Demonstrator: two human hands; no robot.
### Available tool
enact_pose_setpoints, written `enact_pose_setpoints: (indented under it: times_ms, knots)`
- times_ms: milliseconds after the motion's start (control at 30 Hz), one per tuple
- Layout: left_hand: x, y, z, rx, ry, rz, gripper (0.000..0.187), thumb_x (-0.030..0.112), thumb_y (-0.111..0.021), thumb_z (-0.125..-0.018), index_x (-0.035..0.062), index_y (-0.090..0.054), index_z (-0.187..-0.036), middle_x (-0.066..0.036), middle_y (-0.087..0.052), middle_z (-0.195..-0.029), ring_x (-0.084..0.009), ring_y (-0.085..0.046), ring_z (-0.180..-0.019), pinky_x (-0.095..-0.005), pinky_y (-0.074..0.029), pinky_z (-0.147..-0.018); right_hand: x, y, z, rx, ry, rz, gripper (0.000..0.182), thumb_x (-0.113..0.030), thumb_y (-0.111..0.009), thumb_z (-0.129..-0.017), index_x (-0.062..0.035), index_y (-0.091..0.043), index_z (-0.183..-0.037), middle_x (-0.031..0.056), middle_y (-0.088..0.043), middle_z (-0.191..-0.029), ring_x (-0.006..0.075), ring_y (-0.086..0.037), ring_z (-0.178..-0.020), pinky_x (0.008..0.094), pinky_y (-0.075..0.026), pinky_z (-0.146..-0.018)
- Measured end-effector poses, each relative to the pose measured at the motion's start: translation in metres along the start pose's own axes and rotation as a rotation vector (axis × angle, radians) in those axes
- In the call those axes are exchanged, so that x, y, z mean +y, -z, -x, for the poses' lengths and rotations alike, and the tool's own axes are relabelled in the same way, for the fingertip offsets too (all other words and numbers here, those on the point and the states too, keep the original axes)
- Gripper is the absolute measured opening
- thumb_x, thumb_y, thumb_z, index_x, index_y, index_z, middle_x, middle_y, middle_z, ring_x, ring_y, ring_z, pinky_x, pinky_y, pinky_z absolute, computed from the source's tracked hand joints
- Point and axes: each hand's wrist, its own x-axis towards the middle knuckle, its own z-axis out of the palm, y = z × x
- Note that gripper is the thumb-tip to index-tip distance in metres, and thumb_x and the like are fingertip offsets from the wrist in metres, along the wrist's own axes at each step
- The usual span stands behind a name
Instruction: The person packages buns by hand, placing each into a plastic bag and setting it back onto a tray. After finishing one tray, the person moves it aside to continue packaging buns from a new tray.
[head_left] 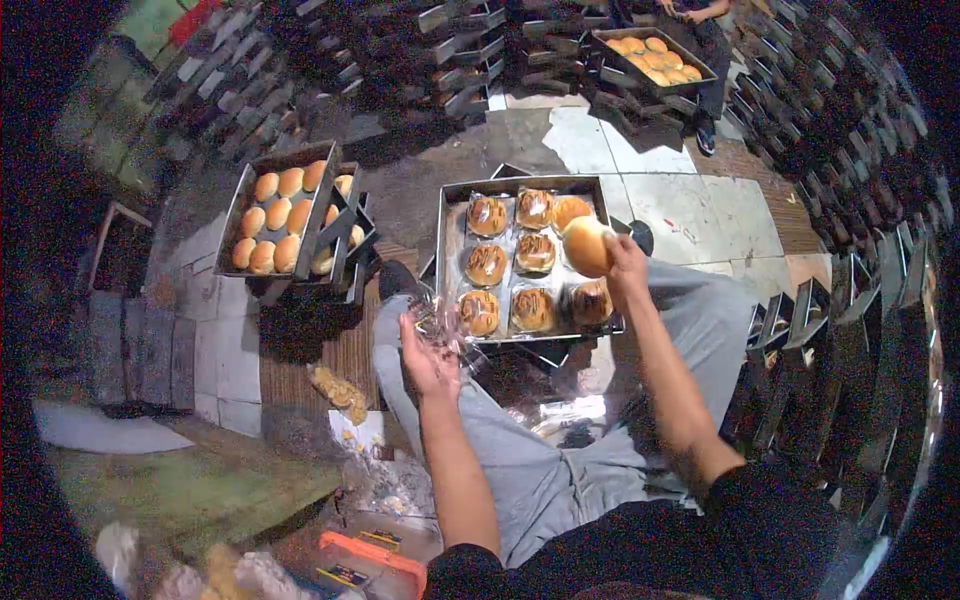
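My right hand [627,268] grips a round golden bun [586,247] above the right side of a metal tray [450,222]. My left hand [432,362] is at the tray's near left corner, its fingers partly curled round a crinkled clear plastic bag [452,322]. Several buns in clear printed wrappers [485,264] lie in rows inside the tray. Another bun [571,212] at the far right of the tray is partly covered by the held one. The tray rests between my spread legs.
Left of the tray stand stacked trays with unwrapped buns [278,214]. A person [690,20] at the back right is near another tray of buns [655,62]. Many dark trays [840,110] are stacked around. An orange-rimmed container [372,552] sits at lower left.
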Motion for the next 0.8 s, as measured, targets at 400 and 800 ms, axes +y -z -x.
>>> enact_pose_setpoints:
  times_ms: [400,800]
  knots:
    - [-0.016,-0.012,0.009,-0.004,0.071,0.108,0.044,0.052,-0.054,-0.100,0.0116,-0.056,-0.118,-0.018,-0.067,-0.120,-0.0430,-0.066,-0.112,-0.0626,-0.053,-0.094,-0.098,0.014,0.179,-0.677,-0.326,-0.312,0.050,-0.027,-0.078,-0.089,-0.0047,-0.061,-0.130,-0.0044,-0.066,-0.093,0.0022,-0.055,-0.070,0.0180,-0.043,-0.059]
    - [-0.004,-0.005,0.012,0.083,0.061,0.189,0.056,0.057,-0.051,-0.100,0.0066,-0.056,-0.124,-0.018,-0.067,-0.112,-0.0373,-0.069,-0.104,-0.0583,-0.058,-0.086,-0.101,0.001,0.210,-0.891,-0.376,0.151,0.032,-0.021,-0.075,-0.093,-0.0003,-0.068,-0.117,0.0027,-0.070,-0.093,0.0075,-0.063,-0.079,0.0246,-0.048,-0.067]
